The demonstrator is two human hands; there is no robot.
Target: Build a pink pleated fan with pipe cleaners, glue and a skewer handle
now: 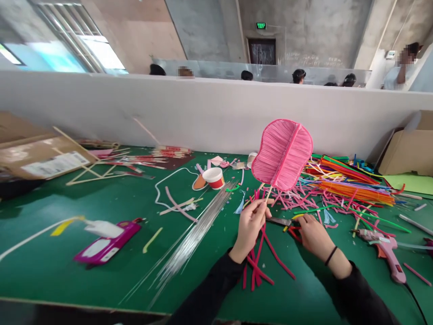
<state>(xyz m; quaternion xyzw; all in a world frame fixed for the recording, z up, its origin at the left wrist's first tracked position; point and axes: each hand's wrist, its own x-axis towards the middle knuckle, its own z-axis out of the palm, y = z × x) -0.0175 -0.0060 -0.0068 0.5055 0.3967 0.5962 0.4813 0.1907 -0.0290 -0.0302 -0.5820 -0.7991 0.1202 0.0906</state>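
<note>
My left hand [252, 225] is closed round the thin wooden stick of a pink fan [282, 155], which it holds upright above the table. The fan has a rounded, lobed outline, a fuzzy rim and a raised rib down its middle. My right hand [314, 237] has its fingers closed at the red handles of a pair of scissors [295, 232], low over the table. The blades point left toward my left hand and are partly hidden there. Below my left hand, several dark pink pipe cleaners [259, 266] lie loosely crossed.
A bundle of metal wires [199, 234] lies left of my hands, with a paper cup [214, 177] behind it. Colourful pipe cleaners [352, 189] are heaped at the back right. A pink glue gun [389, 253] lies at right, a purple device [108, 246] at left. A white partition [169, 113] stands behind.
</note>
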